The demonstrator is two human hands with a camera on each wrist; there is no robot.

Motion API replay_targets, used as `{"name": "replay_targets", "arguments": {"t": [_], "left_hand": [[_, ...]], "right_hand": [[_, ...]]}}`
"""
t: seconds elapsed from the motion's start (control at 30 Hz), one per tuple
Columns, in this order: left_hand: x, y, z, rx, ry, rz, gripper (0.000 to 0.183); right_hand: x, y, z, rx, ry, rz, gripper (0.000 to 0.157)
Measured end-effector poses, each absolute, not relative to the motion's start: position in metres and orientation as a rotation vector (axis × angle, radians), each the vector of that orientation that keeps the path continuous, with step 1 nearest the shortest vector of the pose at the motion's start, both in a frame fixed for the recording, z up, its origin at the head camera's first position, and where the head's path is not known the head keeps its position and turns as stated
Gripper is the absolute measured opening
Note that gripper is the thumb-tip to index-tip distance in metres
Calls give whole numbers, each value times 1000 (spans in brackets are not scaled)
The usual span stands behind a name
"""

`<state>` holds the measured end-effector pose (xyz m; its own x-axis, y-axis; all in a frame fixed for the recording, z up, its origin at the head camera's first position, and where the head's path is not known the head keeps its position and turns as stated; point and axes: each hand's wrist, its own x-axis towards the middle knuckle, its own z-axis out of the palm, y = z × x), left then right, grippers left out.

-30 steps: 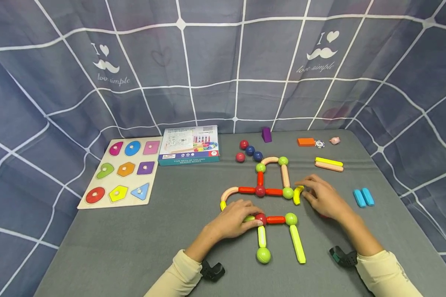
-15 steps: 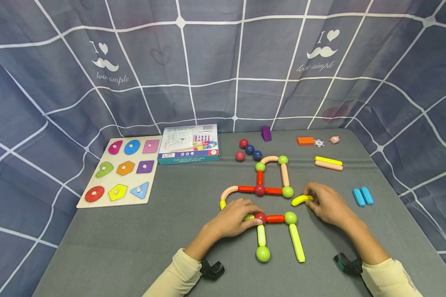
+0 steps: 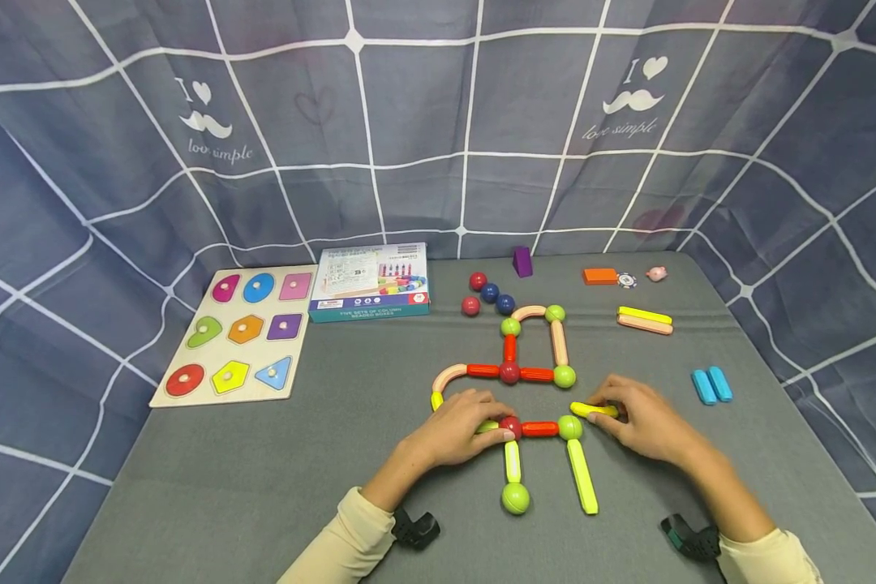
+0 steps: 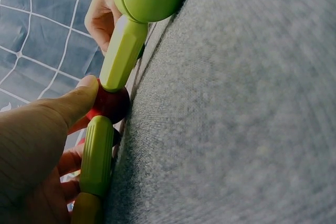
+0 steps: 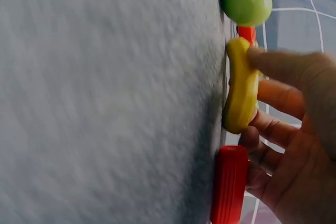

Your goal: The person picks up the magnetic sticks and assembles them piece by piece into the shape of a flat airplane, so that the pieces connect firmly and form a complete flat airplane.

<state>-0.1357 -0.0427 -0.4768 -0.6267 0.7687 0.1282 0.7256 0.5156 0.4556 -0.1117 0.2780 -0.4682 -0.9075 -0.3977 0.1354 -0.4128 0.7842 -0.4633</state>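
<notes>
My right hand (image 3: 646,418) pinches a curved yellow stick (image 3: 591,409) between thumb and fingers, its free end close to the green ball (image 3: 570,427) at the right of the lower row. My left hand (image 3: 456,430) grips the red ball (image 4: 111,104) of that row, thumb against its near side, fingers hiding part of the light green rod (image 4: 96,153) beside it. A red rod (image 3: 540,429) links the red and green balls. Two yellow-green rods run toward me, one (image 3: 513,462) ending in a large green ball (image 3: 515,498). Another red rod (image 5: 230,184) lies beneath my right hand, hidden from the head view.
Farther back, joined rods and balls form a square frame (image 3: 559,344), linked by a curved piece (image 3: 448,376) to the lower row. Loose balls (image 3: 489,293), a box (image 3: 369,281) and a shape puzzle board (image 3: 246,330) lie behind. Blue rods (image 3: 711,385) lie at right.
My right hand has drawn the curved yellow stick away from the upper frame, toward me, and turned it sideways beside the lower row's green ball. My left hand has stayed put.
</notes>
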Motion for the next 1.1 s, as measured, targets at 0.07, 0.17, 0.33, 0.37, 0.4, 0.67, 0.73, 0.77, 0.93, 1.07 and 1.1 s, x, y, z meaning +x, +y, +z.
{"name": "replay_targets", "arguments": {"t": [0.07,0.17,0.33,0.37,0.4,0.67,0.73,0.77,0.93,1.07,1.1], "left_hand": [[-136,-42,-478,1317,2657,730,35],[-136,-42,-478,1316,2654,732,35],[-135,-42,-477,1312,2642,731,36],[-135,-42,-477,1311,2641,731,36],[-135,-42,-477,1311,2643,729,36],[-136,-42,-478,1301,2671,719,36],[-136,-42,-478,1301,2672,725,36],[-136,-42,-478,1301,2673,728,36],[-136,-41,-477,1303,2678,729,35],[-136,-41,-477,1303,2680,728,35],[-136,-42,-477,1303,2680,729,35]], "right_hand": [[-110,277,-470,669,-2939,760,13],[-107,276,-470,672,-2922,722,13],[-101,270,-463,617,-2889,764,15],[-98,268,-460,608,-2884,800,15],[-96,265,-457,607,-2881,840,15],[-67,225,-441,873,-2935,1329,21],[-61,216,-443,966,-2957,1405,20],[-58,213,-445,1007,-2964,1425,20],[-48,202,-452,1171,-2935,1459,20],[-42,197,-454,1219,-2935,1398,20],[-41,195,-455,1227,-2933,1382,21]]}}
